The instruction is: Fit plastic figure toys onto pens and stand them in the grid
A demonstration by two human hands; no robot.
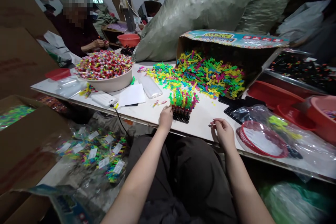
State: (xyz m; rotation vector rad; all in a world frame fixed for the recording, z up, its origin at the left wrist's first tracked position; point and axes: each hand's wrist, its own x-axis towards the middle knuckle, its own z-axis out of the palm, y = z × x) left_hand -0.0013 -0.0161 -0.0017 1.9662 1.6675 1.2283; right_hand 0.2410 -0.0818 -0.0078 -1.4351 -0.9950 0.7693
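My left hand (166,118) is at the left side of a black perforated tray (181,117), its fingers closed at the edge. Rows of small colourful plastic toys (183,98) in green, yellow and pink stand in that tray, with red-and-white pieces below them. Whether the fingers pinch the tray or a toy is hidden. To the right, my right hand (223,130) rests near the table's front edge, fingers loosely curled and apart, with nothing visible in them. Behind the tray, a heap of loose colourful toys (210,73) spills from a tipped cardboard box (266,56).
A cream basin (112,84) full of small wrapped pieces stands left, near a white power bank (103,98) with a cable. At right is a red basket (245,136). Bagged toys (91,154) lie low at left. Across the table a person (76,31) works with both hands.
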